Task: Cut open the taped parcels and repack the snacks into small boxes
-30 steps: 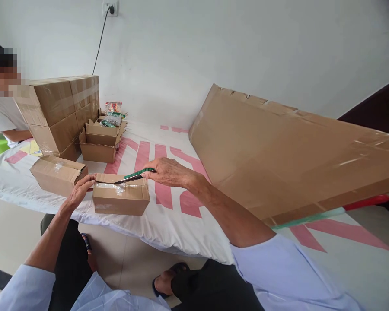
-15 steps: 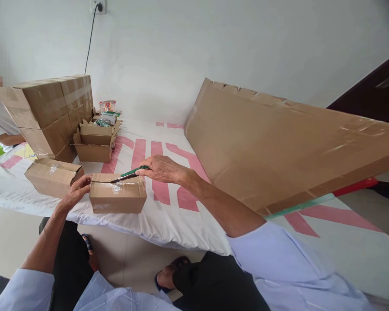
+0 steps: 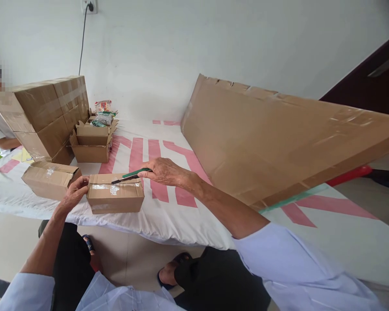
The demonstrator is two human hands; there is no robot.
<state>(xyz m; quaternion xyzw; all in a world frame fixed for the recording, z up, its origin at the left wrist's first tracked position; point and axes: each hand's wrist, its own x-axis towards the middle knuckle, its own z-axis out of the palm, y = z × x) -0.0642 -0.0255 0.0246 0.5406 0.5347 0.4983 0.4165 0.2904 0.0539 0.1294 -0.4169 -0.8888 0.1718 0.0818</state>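
A small taped cardboard box (image 3: 115, 201) sits near the front edge of the cloth-covered surface. Curled fingers of my left hand (image 3: 75, 191) press on its left end. My right hand (image 3: 164, 171) is closed around a box cutter (image 3: 134, 174) with a green ribbed handle. The cutter points left, and its tip lies at the taped seam on top of the box. To the left, close to my left hand, rests a second taped cardboard box (image 3: 48, 183) with a slightly lifted top edge.
Large taped cartons (image 3: 45, 116) are stacked at the left. Beside them stands an open cardboard box (image 3: 90, 151), with plastic packets (image 3: 103, 119) behind it. A big cardboard sheet (image 3: 278, 147) leans along the right. Another person's arm (image 3: 6, 142) shows at the far left.
The cutter tip has shifted slightly right along the box top. My left hand stays at the box's left end. The whole view has shifted a little.
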